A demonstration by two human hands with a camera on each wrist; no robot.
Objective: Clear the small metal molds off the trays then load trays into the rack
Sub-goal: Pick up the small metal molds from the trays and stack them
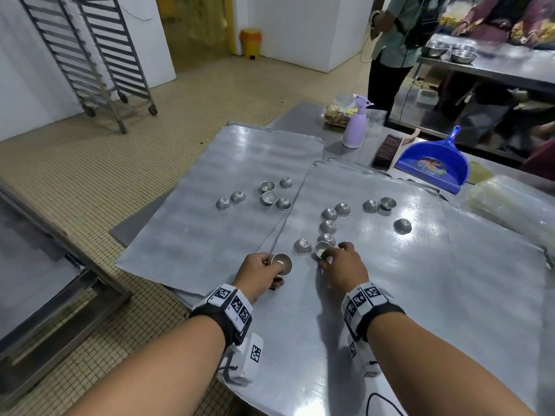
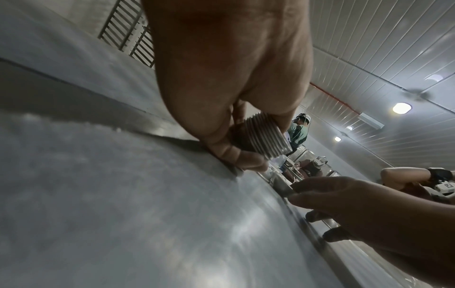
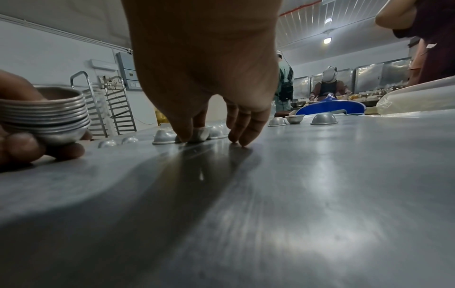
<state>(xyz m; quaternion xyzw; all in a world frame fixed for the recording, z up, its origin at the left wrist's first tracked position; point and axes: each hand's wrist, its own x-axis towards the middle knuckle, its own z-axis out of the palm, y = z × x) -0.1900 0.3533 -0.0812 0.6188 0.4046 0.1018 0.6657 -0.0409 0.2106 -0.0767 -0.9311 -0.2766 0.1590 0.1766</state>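
Roughly midway: the left hand [image 1: 260, 269] curls round a nested stack of molds [image 1: 281, 263], the right hand [image 1: 342, 263] pinches another mold [image 1: 322, 250]; some fifteen dot both trays [image 1: 228, 163], near to far, rack [image 1: 90, 55] unloaded.

Bare forearms, black wrist straps [image 1: 223, 318] with white blocks of black-and-white square markers [image 1: 365, 295], thin black cable.

floor [image 1: 90, 175]: small beige tiles | walls [image 1: 300, 31]: white panels | ceiling [image 2: 369, 48]: ribbed white, round lamps [image 2: 401, 108] lit | second steel table [image 1: 495, 67]: right rear
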